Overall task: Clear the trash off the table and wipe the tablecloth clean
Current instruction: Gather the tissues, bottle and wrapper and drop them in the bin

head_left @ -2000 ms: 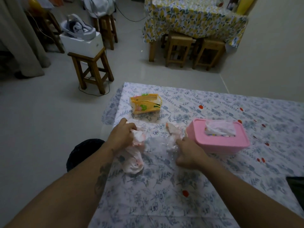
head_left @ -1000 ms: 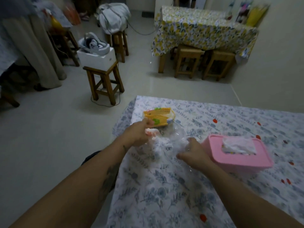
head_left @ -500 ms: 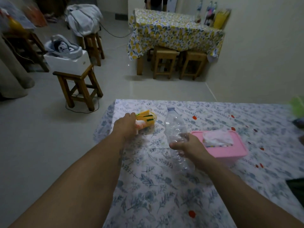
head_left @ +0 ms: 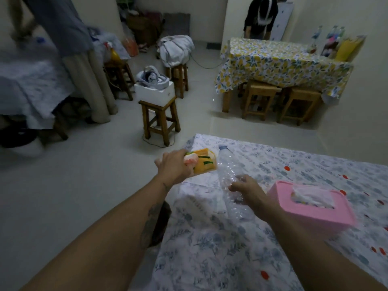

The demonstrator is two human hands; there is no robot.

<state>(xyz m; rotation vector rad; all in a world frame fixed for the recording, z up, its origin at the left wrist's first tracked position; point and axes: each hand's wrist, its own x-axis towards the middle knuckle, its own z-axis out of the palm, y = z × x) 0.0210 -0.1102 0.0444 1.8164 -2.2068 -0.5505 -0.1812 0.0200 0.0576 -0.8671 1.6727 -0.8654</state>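
My right hand [head_left: 246, 191] grips a clear, crumpled plastic bottle [head_left: 227, 164] around its middle, cap pointing away from me, above the floral tablecloth [head_left: 220, 244]. My left hand [head_left: 174, 166] is closed on a wad of white and pink tissue [head_left: 190, 160] and also clasps a yellow and orange snack wrapper [head_left: 204, 163] near the table's far left corner. Small red spots [head_left: 265, 275] dot the cloth.
A pink tissue box [head_left: 315, 204] stands just right of my right hand. A dark object [head_left: 161, 223] sits on the floor at the table's left edge. A wooden stool [head_left: 160, 118] with a white box stands beyond. Another person [head_left: 261, 17] stands behind a yellow-clothed table [head_left: 279, 64].
My left hand moved forward with the tissue wad to the yellow wrapper and took hold of it. My right hand picked the clear bottle up off the cloth and holds it raised.
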